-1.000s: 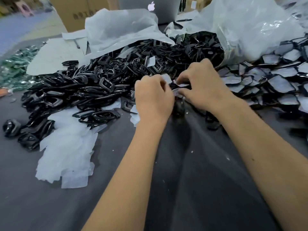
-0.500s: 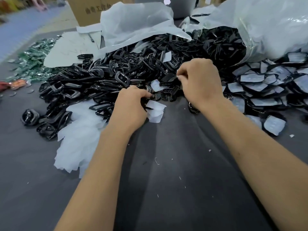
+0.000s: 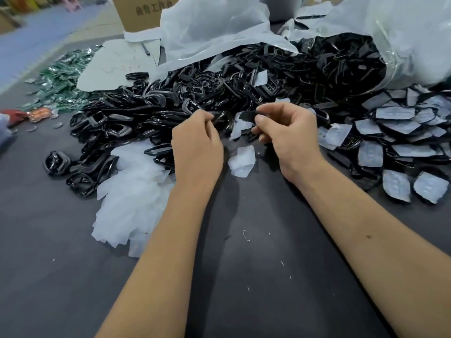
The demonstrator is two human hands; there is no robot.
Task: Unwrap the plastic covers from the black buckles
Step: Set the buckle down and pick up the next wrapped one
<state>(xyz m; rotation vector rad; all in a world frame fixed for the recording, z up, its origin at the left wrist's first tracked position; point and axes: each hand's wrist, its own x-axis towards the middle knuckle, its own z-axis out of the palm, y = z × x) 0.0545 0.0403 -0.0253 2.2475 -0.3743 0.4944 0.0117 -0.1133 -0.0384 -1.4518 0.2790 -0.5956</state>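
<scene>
Both hands rose; right fingers (image 3: pixel 260 120) pinch buckle (image 3: pixel 246 115).

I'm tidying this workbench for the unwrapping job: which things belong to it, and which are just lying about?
Belongs:
- heap of bare black plastic buckles
- buckles still in white plastic covers
- pile of peeled white covers
- black piece held in the right hand
- left hand

Lying about:
- brown cardboard box
- green shiny packets
- orange packet
</scene>
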